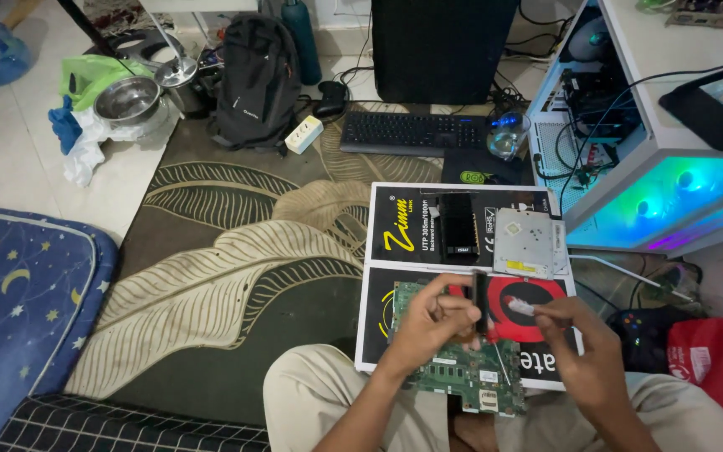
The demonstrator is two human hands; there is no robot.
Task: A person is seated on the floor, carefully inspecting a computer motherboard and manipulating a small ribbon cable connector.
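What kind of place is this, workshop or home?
Probably a home floor used as a repair spot: patterned rug, backpack, lit open computer case. Both hands, left hand and right hand, work over a green circuit board.

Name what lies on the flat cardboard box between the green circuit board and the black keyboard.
In the head view: a black rectangular component and a silver metal drive, lying side by side on the box.

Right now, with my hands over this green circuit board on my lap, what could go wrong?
The circuit board overhangs the black box near your knees, so it might slip or flex. The screwdriver in your right hand could scratch it. The glass beside the keyboard and cables could get knocked and spill.
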